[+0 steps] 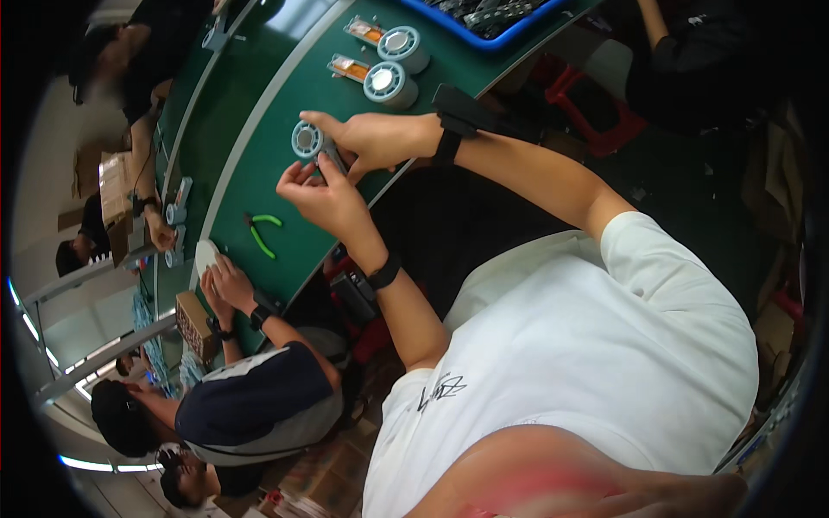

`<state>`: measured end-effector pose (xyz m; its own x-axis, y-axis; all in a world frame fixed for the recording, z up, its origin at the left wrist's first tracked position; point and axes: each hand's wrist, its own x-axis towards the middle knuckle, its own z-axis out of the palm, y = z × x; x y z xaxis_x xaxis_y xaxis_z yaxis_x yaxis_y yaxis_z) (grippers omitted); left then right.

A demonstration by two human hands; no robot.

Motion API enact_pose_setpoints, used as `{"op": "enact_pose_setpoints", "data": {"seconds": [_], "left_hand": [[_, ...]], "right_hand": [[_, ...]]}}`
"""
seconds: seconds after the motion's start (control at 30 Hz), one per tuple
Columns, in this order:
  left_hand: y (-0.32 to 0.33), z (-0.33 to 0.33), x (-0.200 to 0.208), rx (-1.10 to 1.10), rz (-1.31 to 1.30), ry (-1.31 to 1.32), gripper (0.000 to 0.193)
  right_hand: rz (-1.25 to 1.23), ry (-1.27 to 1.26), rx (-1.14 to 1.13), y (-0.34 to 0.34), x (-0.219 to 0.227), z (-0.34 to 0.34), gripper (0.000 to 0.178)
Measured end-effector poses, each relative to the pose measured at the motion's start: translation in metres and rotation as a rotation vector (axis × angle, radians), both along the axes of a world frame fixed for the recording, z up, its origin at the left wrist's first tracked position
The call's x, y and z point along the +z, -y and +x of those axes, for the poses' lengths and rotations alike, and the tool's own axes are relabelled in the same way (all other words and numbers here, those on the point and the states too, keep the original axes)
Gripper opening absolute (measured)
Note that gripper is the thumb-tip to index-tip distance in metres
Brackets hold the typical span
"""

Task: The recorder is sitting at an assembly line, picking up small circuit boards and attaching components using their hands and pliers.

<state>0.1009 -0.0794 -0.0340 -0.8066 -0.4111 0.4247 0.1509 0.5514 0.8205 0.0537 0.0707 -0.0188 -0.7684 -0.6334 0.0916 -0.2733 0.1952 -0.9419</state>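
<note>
Over the green bench, both my hands hold what looks like a small handheld fan with a round, light-blue slotted head and a grey centre. My right hand is wrapped around its grey handle side, thumb reaching past the top of the head. Just below, my left hand has its thumb and fingers closed at the lower edge of the same fan. Most of the handle is hidden by my hands. Two similar fans, one farther off and one nearer, lie beyond my right hand, with orange parts exposed in their handles.
Green-handled pliers lie on the green bench to my left. A blue tray of dark parts stands at the far right. On my left, a co-worker's hands touch a pale rounded piece. A red stool is off the bench's right edge.
</note>
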Motion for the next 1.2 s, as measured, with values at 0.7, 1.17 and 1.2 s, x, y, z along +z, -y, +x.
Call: {"op": "enact_pose_setpoints", "data": {"seconds": [0.7, 1.17, 1.2], "left_hand": [[-0.004, -0.005, 0.017, -0.010, -0.439, 0.090, 0.020], [-0.004, -0.003, 0.025, 0.031, -0.419, 0.179, 0.022], [-0.002, -0.003, 0.025, 0.035, -0.415, 0.193, 0.022]], "right_hand": [[-0.163, -0.290, -0.417, 0.010, -0.041, -0.008, 0.070], [-0.125, -0.372, -0.435, 0.017, -0.046, -0.005, 0.091], [-0.101, -0.350, -0.439, 0.017, -0.044, -0.003, 0.090]]}}
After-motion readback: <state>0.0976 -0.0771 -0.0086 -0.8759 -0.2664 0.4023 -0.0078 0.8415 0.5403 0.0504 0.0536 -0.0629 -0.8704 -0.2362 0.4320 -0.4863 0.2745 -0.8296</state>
